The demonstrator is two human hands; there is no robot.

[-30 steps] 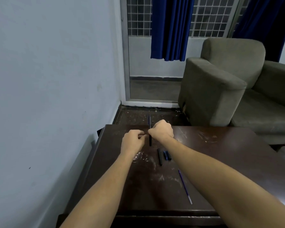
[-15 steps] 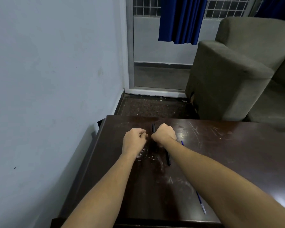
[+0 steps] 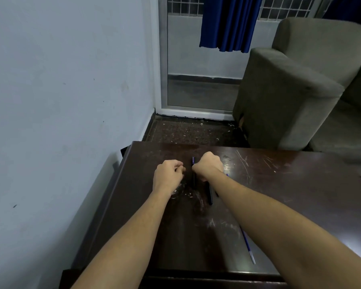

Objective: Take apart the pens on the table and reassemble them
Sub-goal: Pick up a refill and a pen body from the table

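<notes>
Bench point(image 3: 279, 195): dark brown wood, glossy, heavily scratched, white scuffs and crumbs near centre.

Pen barrel point(image 3: 193, 161): thin dark cylinder, blue-purple tint at top end. Held near upright in right hand point(image 3: 208, 166), right fingers wrapped round it in a fist. Sticks out above the knuckles and below the heel of the hand. Lower end close to bench surface, contact not resolvable.

Left hand point(image 3: 168, 174): just beside the barrel, narrow gap between. Fingers point(image 3: 178, 164) curled tight, thumb against forefinger. Pinch contents, if any: can't tell.

Black pen piece point(image 3: 210, 193): short matte tube, flat on bench by right wrist, partly hidden by the forearm.

Blue refill point(image 3: 247, 245): very thin rod, pale tip at near end. Flat on bench alongside right forearm, well apart from both hands.

Small blue sliver point(image 3: 227, 175) at far side of right wrist, too small to identify.

Behind bench: grey-green fabric armchair point(image 3: 290, 90) with boxy arms, blue pleated curtain point(image 3: 227, 24), pale matte wall point(image 3: 61, 101) on left, speckled floor point(image 3: 192, 132) with light debris.
</notes>
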